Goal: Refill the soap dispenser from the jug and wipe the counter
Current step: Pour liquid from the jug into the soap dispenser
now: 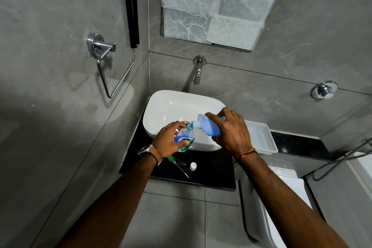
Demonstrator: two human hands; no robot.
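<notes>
My left hand [170,139] grips a clear soap dispenser bottle [186,137] with a green label, held over the front rim of the white basin [173,104]. It holds blue liquid in its lower part and its neck is uncapped. My right hand [231,131] holds a pale jug [205,125] of blue soap, tipped left so its spout meets the bottle's mouth. On the black counter [213,175] below lie the green pump head with its tube [176,164] and a small white cap [193,165].
A white plastic tray [261,139] sits on the counter right of the basin. A wall tap [198,70] hangs above the basin. A chrome towel ring [108,62] is on the left wall. A white toilet [277,203] stands at lower right.
</notes>
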